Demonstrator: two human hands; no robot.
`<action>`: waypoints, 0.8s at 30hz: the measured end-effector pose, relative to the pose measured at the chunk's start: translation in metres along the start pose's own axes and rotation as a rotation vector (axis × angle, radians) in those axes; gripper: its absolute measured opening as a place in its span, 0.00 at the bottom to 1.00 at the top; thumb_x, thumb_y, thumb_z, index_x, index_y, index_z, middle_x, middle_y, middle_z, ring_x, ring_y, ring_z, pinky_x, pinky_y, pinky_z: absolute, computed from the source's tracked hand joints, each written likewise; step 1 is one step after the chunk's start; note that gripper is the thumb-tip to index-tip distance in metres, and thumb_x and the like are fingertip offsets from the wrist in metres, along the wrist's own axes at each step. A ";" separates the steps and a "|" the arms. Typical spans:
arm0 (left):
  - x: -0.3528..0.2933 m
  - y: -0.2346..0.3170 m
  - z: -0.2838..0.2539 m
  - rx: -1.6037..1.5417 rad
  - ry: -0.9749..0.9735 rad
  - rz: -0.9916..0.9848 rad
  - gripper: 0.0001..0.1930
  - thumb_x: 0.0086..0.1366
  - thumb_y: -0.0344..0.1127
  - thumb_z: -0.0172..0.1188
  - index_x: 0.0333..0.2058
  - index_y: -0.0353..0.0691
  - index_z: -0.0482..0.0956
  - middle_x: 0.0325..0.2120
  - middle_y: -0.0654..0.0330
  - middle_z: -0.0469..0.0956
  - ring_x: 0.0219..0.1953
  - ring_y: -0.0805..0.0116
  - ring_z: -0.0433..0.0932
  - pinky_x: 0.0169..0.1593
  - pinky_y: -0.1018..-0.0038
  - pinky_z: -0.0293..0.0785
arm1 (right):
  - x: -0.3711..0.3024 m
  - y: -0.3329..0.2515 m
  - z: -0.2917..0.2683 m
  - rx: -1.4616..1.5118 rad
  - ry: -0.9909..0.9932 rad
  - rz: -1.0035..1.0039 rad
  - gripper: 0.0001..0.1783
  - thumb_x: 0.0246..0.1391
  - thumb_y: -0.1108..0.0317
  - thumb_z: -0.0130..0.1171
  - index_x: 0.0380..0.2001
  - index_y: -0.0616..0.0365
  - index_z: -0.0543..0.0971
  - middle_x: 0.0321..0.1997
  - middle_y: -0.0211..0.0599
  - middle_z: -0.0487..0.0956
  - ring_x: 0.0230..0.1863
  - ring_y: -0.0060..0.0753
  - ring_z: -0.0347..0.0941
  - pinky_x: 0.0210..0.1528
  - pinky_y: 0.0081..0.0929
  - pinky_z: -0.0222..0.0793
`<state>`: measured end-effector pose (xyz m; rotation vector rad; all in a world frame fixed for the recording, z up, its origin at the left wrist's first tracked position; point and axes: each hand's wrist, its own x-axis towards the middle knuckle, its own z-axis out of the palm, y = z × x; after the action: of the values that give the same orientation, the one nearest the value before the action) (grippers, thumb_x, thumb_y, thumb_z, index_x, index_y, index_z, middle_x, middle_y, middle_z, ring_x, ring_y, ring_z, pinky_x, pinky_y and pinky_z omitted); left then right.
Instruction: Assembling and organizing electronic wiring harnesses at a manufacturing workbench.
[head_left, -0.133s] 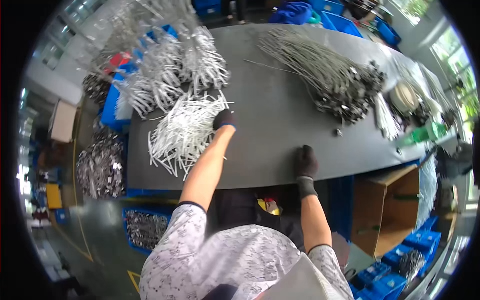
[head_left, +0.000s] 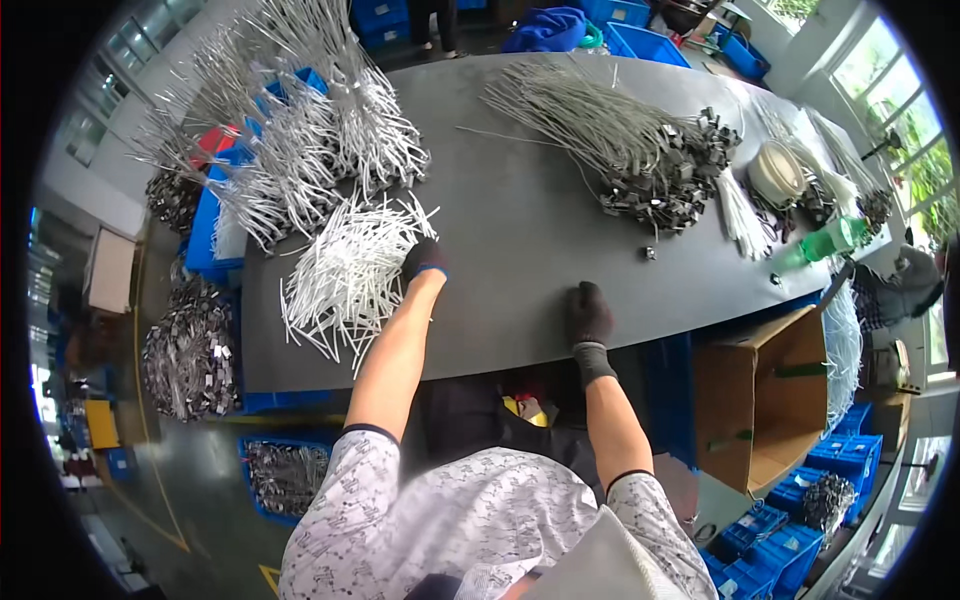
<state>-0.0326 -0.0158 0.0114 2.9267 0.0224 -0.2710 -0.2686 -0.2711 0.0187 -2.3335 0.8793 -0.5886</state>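
My left hand (head_left: 424,260), in a dark glove with a blue cuff edge, is at the right edge of a loose pile of thin white strips (head_left: 345,275). Its fingers are turned away and too dark to make out. Near the front edge of the grey tabletop (head_left: 500,260), my right hand (head_left: 590,318) rests in a dark glove with a grey knitted cuff. Its fingers look drawn together, and nothing shows in them. Beyond the right hand lies a big bundle of long grey strips (head_left: 580,115) with dark metal clips (head_left: 665,185) at its near end.
White-ended bundles (head_left: 375,130) stand behind the pile, beside a blue crate (head_left: 212,225). At the right are a tape roll (head_left: 776,172), a green bottle (head_left: 835,240) and an open cardboard box (head_left: 735,410). A bin of metal parts (head_left: 285,475) sits on the floor at left.
The whole view has shifted, so the table and both hands appear farther left. Against the tabletop, the hands have hardly moved.
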 end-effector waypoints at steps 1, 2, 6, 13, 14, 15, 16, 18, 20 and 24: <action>-0.012 -0.002 0.002 -0.013 0.009 0.002 0.13 0.67 0.40 0.52 0.42 0.45 0.84 0.43 0.50 0.83 0.47 0.51 0.83 0.47 0.56 0.81 | 0.001 0.002 -0.003 0.006 -0.047 -0.010 0.16 0.59 0.53 0.57 0.45 0.48 0.81 0.39 0.43 0.84 0.42 0.51 0.81 0.44 0.44 0.76; -0.023 -0.001 0.006 -0.027 0.007 0.001 0.13 0.67 0.40 0.52 0.42 0.45 0.84 0.43 0.50 0.83 0.47 0.51 0.83 0.47 0.56 0.81 | 0.001 0.004 -0.005 -0.005 -0.075 0.009 0.16 0.58 0.53 0.57 0.45 0.47 0.81 0.39 0.43 0.84 0.42 0.51 0.81 0.44 0.44 0.76; -0.051 -0.005 0.017 0.034 -0.099 0.082 0.15 0.66 0.39 0.51 0.44 0.42 0.84 0.46 0.48 0.82 0.50 0.48 0.82 0.50 0.56 0.79 | 0.007 0.025 -0.005 0.214 -0.155 0.003 0.17 0.58 0.59 0.59 0.48 0.51 0.81 0.42 0.46 0.84 0.46 0.45 0.82 0.48 0.39 0.75; -0.106 0.006 -0.004 0.080 -0.128 0.065 0.20 0.67 0.46 0.51 0.44 0.38 0.84 0.47 0.47 0.82 0.50 0.48 0.81 0.50 0.54 0.78 | 0.094 0.064 -0.052 0.172 0.309 0.000 0.23 0.61 0.59 0.56 0.56 0.56 0.74 0.47 0.47 0.81 0.50 0.53 0.77 0.54 0.42 0.71; -0.107 0.008 -0.008 0.038 -0.143 0.059 0.19 0.66 0.46 0.51 0.43 0.39 0.84 0.46 0.47 0.82 0.49 0.49 0.82 0.49 0.54 0.79 | 0.109 0.069 -0.052 0.184 0.301 0.028 0.23 0.61 0.59 0.56 0.56 0.56 0.74 0.47 0.47 0.81 0.50 0.53 0.77 0.54 0.42 0.71; -0.108 0.009 -0.008 0.004 -0.108 0.058 0.18 0.66 0.45 0.51 0.41 0.39 0.84 0.45 0.46 0.82 0.48 0.49 0.82 0.47 0.55 0.79 | 0.124 0.075 -0.050 0.023 0.317 0.026 0.22 0.59 0.59 0.58 0.53 0.58 0.76 0.46 0.50 0.81 0.51 0.55 0.76 0.54 0.43 0.70; -0.107 0.009 -0.005 0.062 -0.077 0.140 0.17 0.65 0.44 0.50 0.38 0.40 0.84 0.43 0.45 0.82 0.45 0.50 0.83 0.45 0.55 0.79 | 0.144 0.083 -0.048 -0.145 0.372 -0.047 0.21 0.57 0.59 0.59 0.50 0.59 0.79 0.44 0.54 0.82 0.51 0.58 0.75 0.55 0.44 0.70; -0.098 0.005 0.005 0.038 -0.102 0.109 0.17 0.65 0.44 0.50 0.39 0.40 0.84 0.43 0.45 0.82 0.45 0.49 0.83 0.45 0.55 0.78 | 0.172 0.105 -0.043 -0.099 0.150 -0.008 0.21 0.56 0.56 0.60 0.47 0.59 0.80 0.43 0.55 0.81 0.51 0.60 0.75 0.54 0.46 0.69; -0.086 -0.006 0.020 0.076 -0.177 0.154 0.18 0.65 0.43 0.49 0.40 0.39 0.84 0.43 0.45 0.82 0.46 0.48 0.83 0.46 0.54 0.78 | 0.173 0.127 -0.029 -0.035 -0.040 -0.004 0.20 0.55 0.54 0.60 0.41 0.60 0.81 0.41 0.57 0.81 0.50 0.63 0.74 0.53 0.47 0.69; -0.084 -0.026 0.047 -0.179 0.010 0.012 0.16 0.59 0.43 0.57 0.36 0.36 0.85 0.33 0.46 0.84 0.37 0.46 0.85 0.43 0.55 0.80 | 0.164 0.146 -0.013 -0.085 -0.211 -0.013 0.17 0.60 0.56 0.54 0.42 0.58 0.79 0.48 0.54 0.79 0.49 0.57 0.74 0.51 0.47 0.70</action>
<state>-0.1245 0.0008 -0.0240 2.7494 0.0298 -0.2387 -0.2284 -0.4814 -0.0339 -2.4255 0.8058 -0.3070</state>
